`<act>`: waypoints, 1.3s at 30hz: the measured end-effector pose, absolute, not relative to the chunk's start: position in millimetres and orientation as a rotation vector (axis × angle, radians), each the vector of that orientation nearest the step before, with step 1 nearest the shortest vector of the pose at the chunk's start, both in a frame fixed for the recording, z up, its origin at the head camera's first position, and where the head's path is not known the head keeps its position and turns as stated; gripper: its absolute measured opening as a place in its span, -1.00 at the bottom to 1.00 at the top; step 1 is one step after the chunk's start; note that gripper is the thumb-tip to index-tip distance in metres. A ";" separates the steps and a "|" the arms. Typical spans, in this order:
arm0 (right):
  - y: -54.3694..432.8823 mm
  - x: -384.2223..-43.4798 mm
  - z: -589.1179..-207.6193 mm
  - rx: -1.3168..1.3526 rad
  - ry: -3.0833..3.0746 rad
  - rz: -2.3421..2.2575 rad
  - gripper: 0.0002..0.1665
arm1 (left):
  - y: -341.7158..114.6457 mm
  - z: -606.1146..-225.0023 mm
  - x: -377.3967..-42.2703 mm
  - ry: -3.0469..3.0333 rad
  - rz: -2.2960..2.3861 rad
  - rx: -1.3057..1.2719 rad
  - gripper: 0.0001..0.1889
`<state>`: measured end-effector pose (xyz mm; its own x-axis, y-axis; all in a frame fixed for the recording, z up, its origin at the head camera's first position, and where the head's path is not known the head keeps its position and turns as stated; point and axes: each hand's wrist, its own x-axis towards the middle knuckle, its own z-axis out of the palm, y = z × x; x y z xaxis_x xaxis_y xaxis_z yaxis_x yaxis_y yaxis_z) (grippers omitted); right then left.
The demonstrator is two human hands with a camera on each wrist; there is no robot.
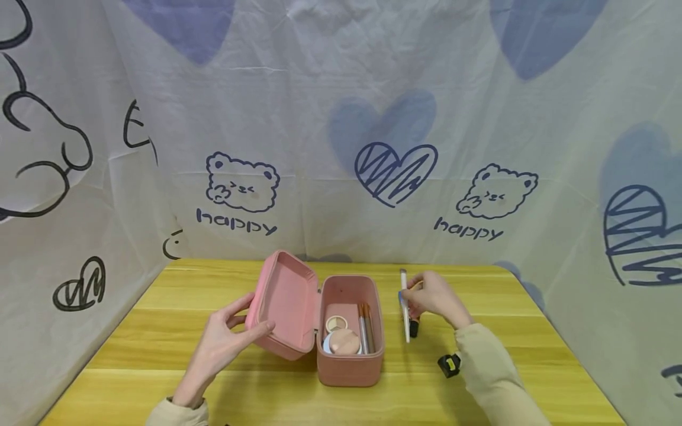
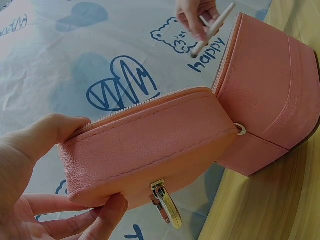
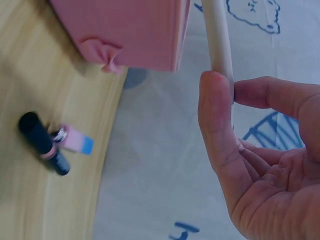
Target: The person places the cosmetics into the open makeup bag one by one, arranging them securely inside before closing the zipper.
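A pink zippered makeup case stands on the table with its lid [image 1: 285, 302] swung out to the left. My left hand [image 1: 226, 340] holds that lid by its outer end, thumb on the rim and fingers underneath, as the left wrist view shows. Inside the case body [image 1: 350, 371] lie a round beige puff or compact [image 1: 344, 342], a small round palette [image 1: 336, 323] and two slim silver-and-brown sticks [image 1: 366, 331]. Right of the case, my right hand [image 1: 434, 299] pinches a white-handled makeup brush [image 3: 218, 40] between thumb and finger, raised above the table.
Below the right hand, a black tube [image 3: 42, 142] and a small pink-and-blue item [image 3: 75, 140] lie on the wooden table [image 1: 490, 378]. A printed cloth [image 1: 319, 148] hangs behind and at the sides. A gold clasp [image 2: 167, 205] hangs from the lid.
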<state>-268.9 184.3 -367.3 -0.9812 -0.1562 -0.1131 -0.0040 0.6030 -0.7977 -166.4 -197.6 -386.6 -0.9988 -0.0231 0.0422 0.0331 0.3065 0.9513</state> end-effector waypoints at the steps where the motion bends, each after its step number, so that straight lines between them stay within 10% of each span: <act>1: 181.2 -269.4 -364.9 -0.145 2.652 -1.319 -0.71 | -197.6 -386.7 -166.4 -2.499 -1.826 -0.010 -0.15; 39: 91.9 -302.0 -365.4 -0.305 2.736 -0.812 -0.72 | -197.3 -387.0 -166.2 -2.515 -1.807 -0.005 -0.14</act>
<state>-302.0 91.9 -365.4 -0.9413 -0.2747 -0.1962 -0.1233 0.8208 -0.5578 -166.2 -197.3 -387.0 -0.9990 -0.0234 0.0385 0.0291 0.3192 0.9472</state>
